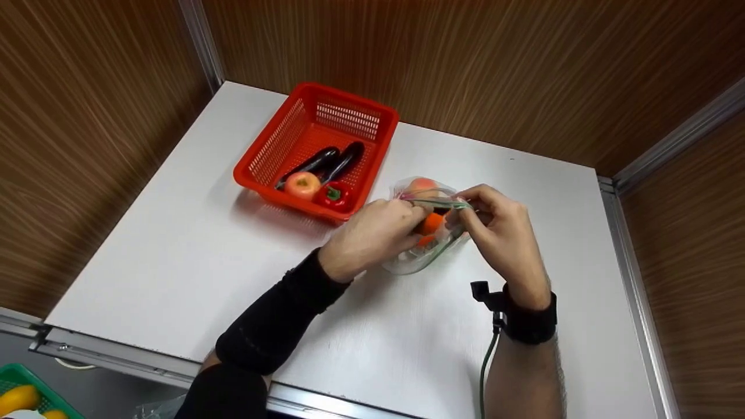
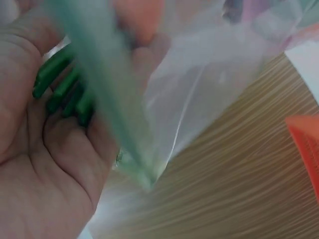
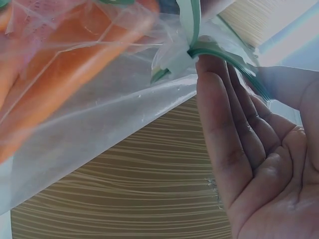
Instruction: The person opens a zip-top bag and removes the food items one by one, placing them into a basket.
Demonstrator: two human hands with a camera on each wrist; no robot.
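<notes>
A clear zip bag (image 1: 416, 265) with a green-edged mouth lies at the middle right of the table. Inside it show an orange carrot (image 1: 433, 223) and a red-and-yellow round fruit (image 1: 424, 186). My left hand (image 1: 378, 233) is at the mouth of the bag, fingers curled around the green stalks (image 2: 62, 92) of a carrot; the bag's green strip crosses before that hand in the left wrist view. With thumb and fingertips, my right hand (image 1: 503, 230) pinches the bag's zip edge (image 3: 224, 55). The carrot's orange body (image 3: 89, 64) shows through the plastic in the right wrist view.
A red basket (image 1: 247, 174) stands at the back left, holding two eggplants (image 1: 346, 160), an apple (image 1: 302, 185) and a red bell pepper (image 1: 334, 195). Wood-grain panels (image 1: 465, 70) enclose the table. Below its front left edge sits a green basket (image 1: 20, 372) with yellow items.
</notes>
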